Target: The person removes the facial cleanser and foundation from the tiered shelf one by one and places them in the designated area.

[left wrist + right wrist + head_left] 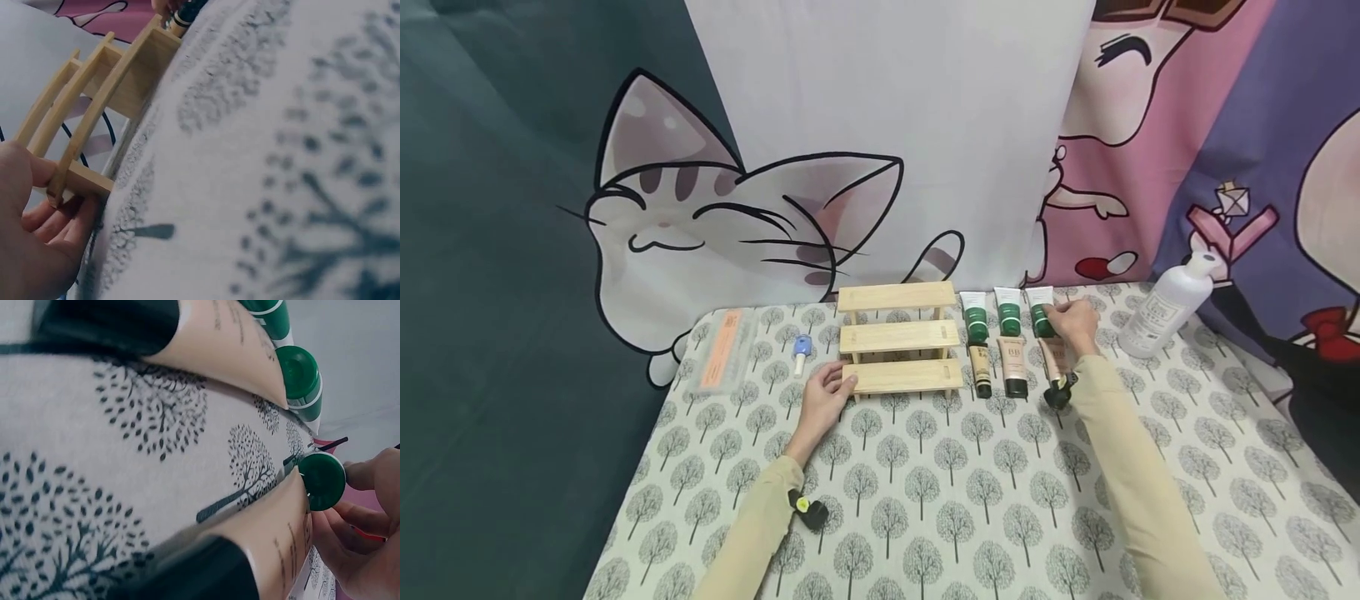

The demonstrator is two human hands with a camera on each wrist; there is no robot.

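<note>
A three-step wooden display rack (901,335) stands on the cloth. My left hand (826,396) grips the left end of its lowest step, thumb against the board (94,125) and fingers curled beneath. To the rack's right lie two rows of tubes. With thumb and fingers my right hand (1075,323) pinches the rightmost green-and-white tube (1041,312), whose round green cap (323,481) faces the right wrist camera. Just below it lies a beige tube with a black cap (1054,358), partly covered by the right wrist. Two more green-and-white tubes (1008,312) lie to the left.
Another beige tube (1012,367) and a yellowish tube (980,368) make up the front row. A white pump bottle (1168,304) leans at the far right. On the left are a small blue-and-white bottle (802,350) and a clear case with an orange strip (724,352). Printed curtains hang behind.
</note>
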